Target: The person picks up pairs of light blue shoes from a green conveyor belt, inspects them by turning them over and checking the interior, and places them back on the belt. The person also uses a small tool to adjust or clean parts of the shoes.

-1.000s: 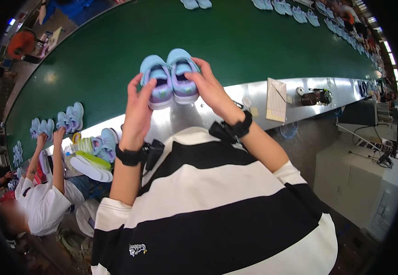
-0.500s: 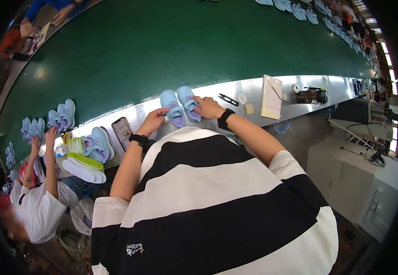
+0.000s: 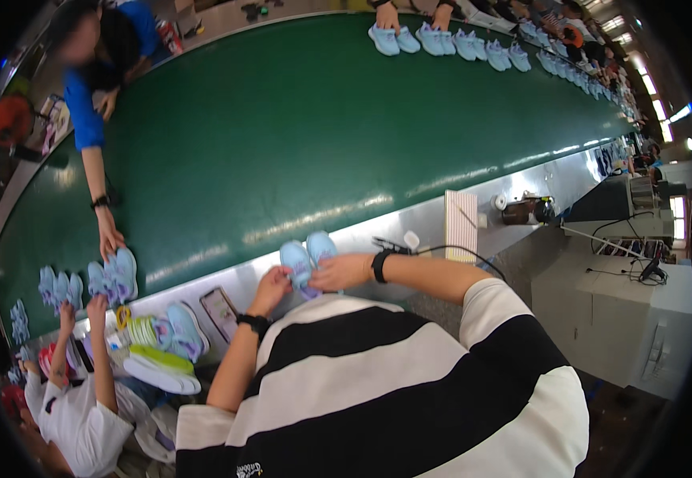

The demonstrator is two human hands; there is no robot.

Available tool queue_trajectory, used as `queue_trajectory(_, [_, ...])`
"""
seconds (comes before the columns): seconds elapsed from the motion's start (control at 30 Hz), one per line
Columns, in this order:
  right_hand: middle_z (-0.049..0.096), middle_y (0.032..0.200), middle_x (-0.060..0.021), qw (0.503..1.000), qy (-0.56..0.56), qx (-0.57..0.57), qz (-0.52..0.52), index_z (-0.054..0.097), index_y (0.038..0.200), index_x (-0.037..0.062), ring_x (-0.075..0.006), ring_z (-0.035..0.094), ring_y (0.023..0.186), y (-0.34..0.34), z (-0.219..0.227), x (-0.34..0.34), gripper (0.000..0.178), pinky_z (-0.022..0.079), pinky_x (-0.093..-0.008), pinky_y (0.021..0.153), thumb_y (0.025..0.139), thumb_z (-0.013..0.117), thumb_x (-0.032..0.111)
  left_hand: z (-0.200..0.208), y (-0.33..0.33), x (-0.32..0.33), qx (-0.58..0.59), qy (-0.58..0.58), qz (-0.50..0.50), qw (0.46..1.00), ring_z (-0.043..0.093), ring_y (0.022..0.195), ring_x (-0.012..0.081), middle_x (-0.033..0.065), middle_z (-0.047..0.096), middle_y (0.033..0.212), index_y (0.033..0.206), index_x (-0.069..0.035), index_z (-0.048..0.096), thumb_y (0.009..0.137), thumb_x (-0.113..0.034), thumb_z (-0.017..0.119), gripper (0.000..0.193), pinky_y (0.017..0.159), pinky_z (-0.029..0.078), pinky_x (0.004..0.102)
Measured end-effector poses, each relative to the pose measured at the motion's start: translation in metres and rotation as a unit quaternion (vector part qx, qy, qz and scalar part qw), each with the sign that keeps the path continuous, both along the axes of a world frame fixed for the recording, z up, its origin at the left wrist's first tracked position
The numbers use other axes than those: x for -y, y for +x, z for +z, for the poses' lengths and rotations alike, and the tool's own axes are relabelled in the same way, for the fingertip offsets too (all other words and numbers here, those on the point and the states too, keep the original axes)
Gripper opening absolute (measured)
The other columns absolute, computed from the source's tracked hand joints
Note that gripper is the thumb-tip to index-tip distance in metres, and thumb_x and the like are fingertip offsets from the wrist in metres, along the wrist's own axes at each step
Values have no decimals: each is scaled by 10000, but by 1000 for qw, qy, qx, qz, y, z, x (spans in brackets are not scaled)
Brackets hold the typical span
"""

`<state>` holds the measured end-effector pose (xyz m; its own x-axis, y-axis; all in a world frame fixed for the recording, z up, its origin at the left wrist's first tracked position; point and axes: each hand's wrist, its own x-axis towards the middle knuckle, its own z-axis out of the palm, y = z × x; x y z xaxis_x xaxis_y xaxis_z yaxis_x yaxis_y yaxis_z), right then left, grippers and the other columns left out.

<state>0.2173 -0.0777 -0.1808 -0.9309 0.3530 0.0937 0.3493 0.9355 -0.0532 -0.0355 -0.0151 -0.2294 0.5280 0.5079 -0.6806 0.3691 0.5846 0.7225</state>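
At the near edge of the metal ledge (image 3: 242, 283), close to the front of the striped shirt (image 3: 346, 338), the left hand (image 3: 270, 291) has its thumb and fingers drawn close at the outer side of the left blue shoe (image 3: 293, 256). The right hand (image 3: 346, 272) lies across the heel end of the pair, its fingertips reaching toward that same shoe's opening. Whether either hand is clamped on a lace, a tongue or the rim I cannot tell (the knuckles hide it).

The left shoe sits between the two sets of fingertips, with the right blue shoe (image 3: 322, 244) just beside it and a little farther out. Both run lengthwise away from the body, toes toward the green table (image 3: 346, 127) and leaning slightly left. The right hand is the nearer one to the right shoe; the left hand stays on the pair's outer left side.

Farther left on the ledge lie a phone (image 3: 220, 313), another blue shoe (image 3: 188, 330) and some insoles (image 3: 163, 368); beyond them, a co-worker's hand (image 3: 109, 238) touches more shoes (image 3: 126, 275). Rightward are a paper pad (image 3: 459, 223) and a dark bottle (image 3: 525, 211).
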Motion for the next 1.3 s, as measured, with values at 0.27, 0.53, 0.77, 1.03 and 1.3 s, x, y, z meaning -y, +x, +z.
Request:
queue_trajectory(0.27, [525,839,15,941,33,-70,-330,584,830,159,-169,514,874,5,3,-41,119,366,-337,769,728,599,219,2,-37,-34,-21,155,24,987,605,901,114,68,653,1098,1158,-34,567,918,-15,512,247,757,484,246])
queue_trajectory(0.53, [634,730,-70,687,90,-123,-711,684,755,120,-274,549,798,181,73,-201,344,336,-440,755,682,713,455,18,-77,-45,-106,147,47,982,622,908,140,88,670,1036,1110,2,577,905,-28,519,216,817,477,262])
queue_trajectory(0.77, [658,804,-69,553,260,-433,-663,694,991,71,-248,610,831,288,219,-286,379,396,-398,750,791,693,393,30,-84,-20,-153,205,-17,966,631,846,136,71,681,981,1093,-23,602,903,-64,544,203,768,494,270])
queue_trajectory(1.03, [667,895,-128,721,-235,-361,-543,685,1031,79,-316,637,854,104,29,-69,289,510,-380,742,842,653,296,27,-74,22,-126,281,-182,934,677,883,282,156,688,972,1109,-28,598,908,-139,568,231,800,527,357])
queue_trajectory(1.3, [658,1092,-95,794,-372,-33,-479,637,1155,156,-300,569,1098,-7,-39,94,436,412,-465,926,815,617,429,17,-82,54,88,180,-254,946,602,1031,190,65,660,1112,1183,-16,606,976,-181,470,298,940,441,277])
